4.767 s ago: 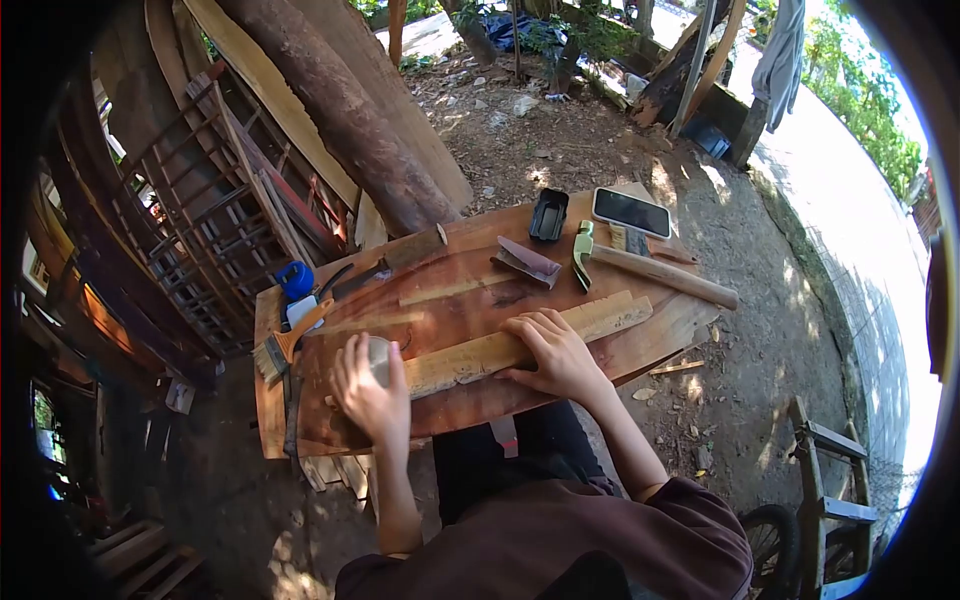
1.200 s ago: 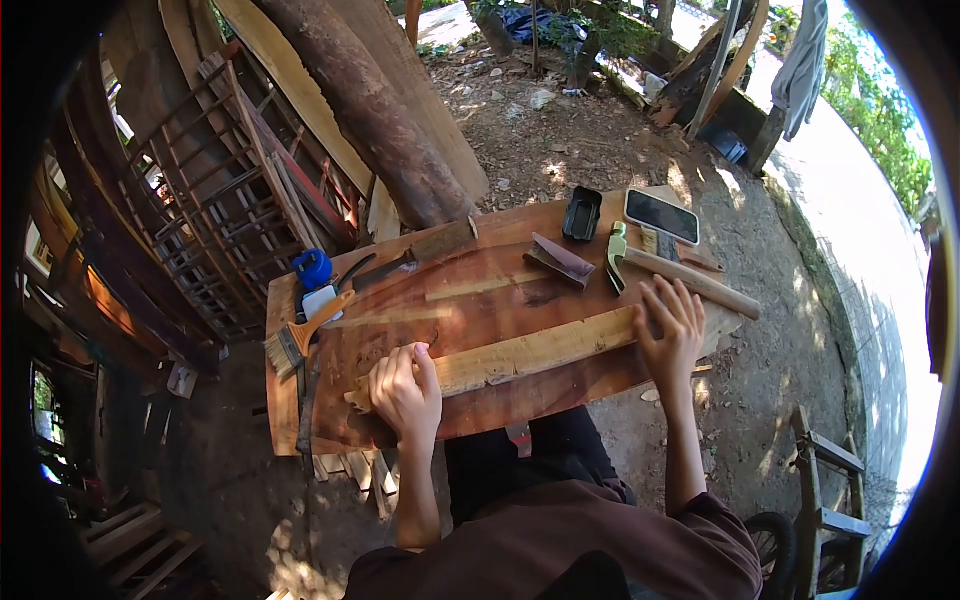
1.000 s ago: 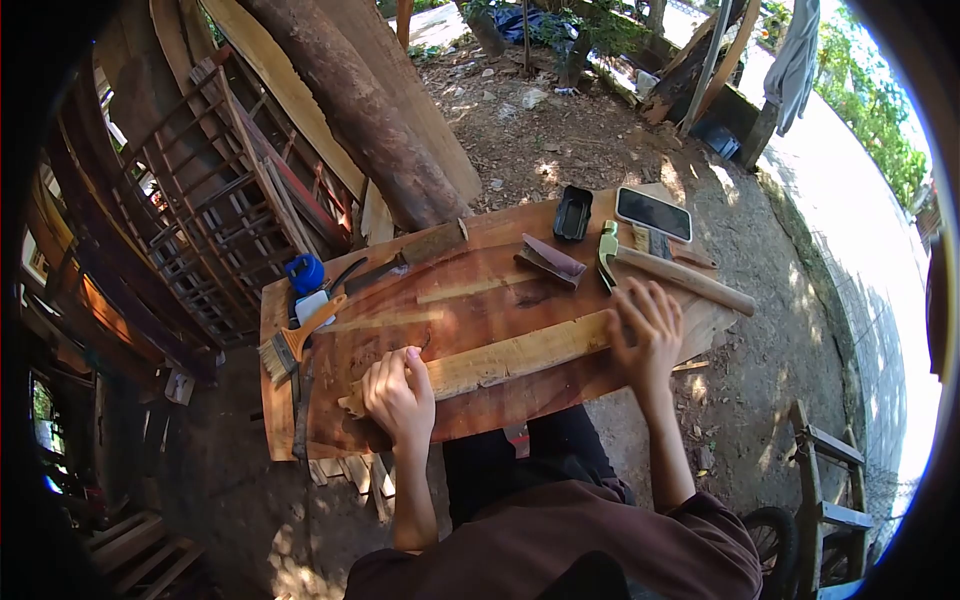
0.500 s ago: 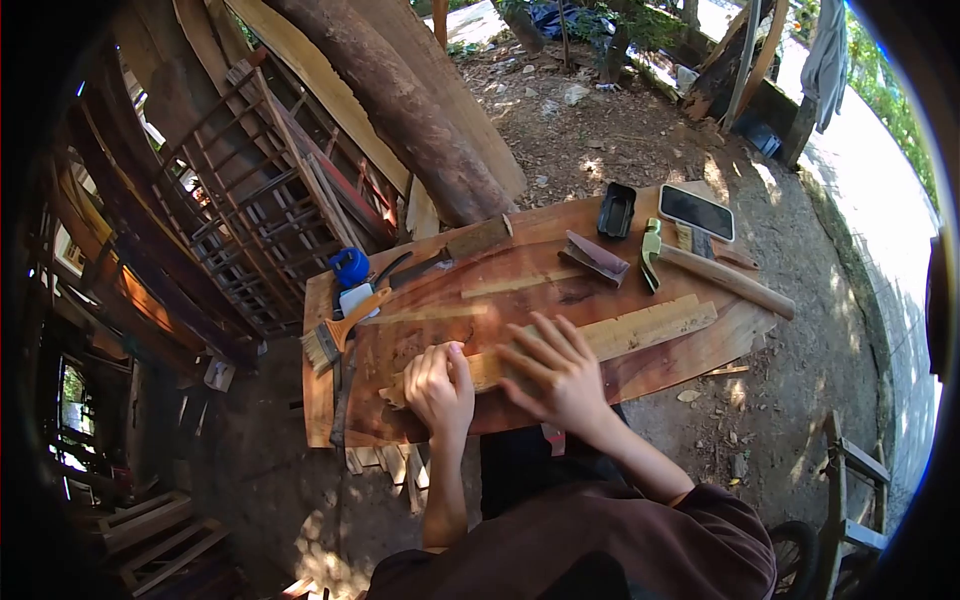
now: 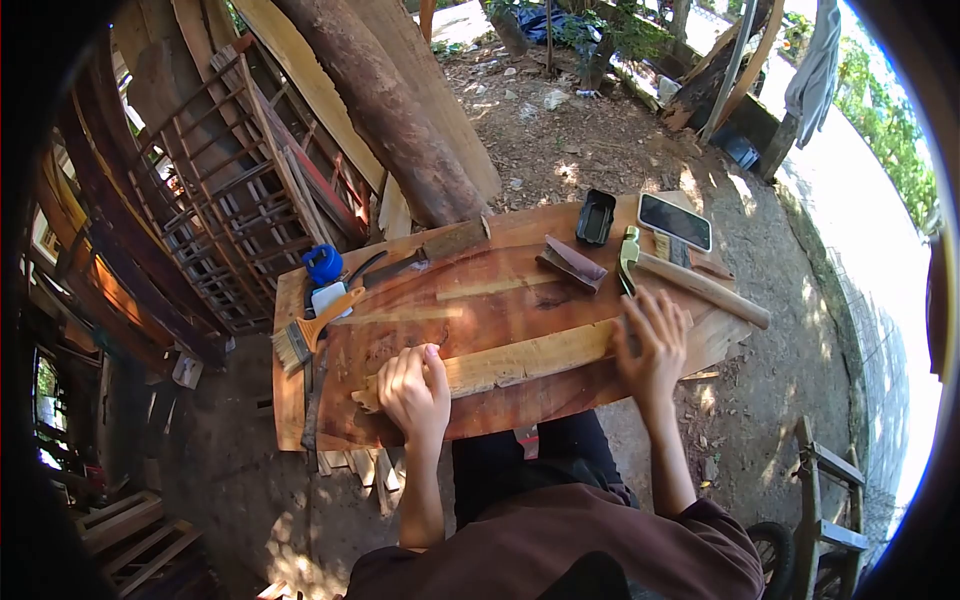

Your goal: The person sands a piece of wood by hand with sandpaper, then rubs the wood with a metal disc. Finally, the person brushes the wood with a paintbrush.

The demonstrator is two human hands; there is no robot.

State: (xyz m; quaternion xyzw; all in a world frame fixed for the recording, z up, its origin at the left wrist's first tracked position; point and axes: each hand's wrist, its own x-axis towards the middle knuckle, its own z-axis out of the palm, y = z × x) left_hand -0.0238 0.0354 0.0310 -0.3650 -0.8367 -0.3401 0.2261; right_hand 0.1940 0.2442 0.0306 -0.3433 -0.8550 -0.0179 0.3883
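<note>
A long, rough-edged strip of pale wood (image 5: 535,358) lies along the near side of the wooden table. Over its left end, my left hand (image 5: 413,392) is closed, fingers curled round the strip with the thumb along the side. My right hand (image 5: 652,348) is at the strip's right end, fingers stretched out and spread, palm down, covering that end. Just beyond the right hand lies a claw hammer (image 5: 690,283) with a wooden handle. A folded piece of sandpaper (image 5: 572,265) rests behind the strip.
On the table (image 5: 385,285) are a paintbrush (image 5: 318,328), a blue-capped bottle (image 5: 322,264), a handsaw (image 5: 452,243), a black tray (image 5: 596,217), a phone (image 5: 675,222) and a second brush (image 5: 680,250). A thick log (image 5: 390,110) and boards lean behind. A wooden frame (image 5: 835,500) stands right.
My right hand has slid rightward along the strip, from its middle to its right end. My left hand keeps its grip at the left end. The whole view has shifted slightly.
</note>
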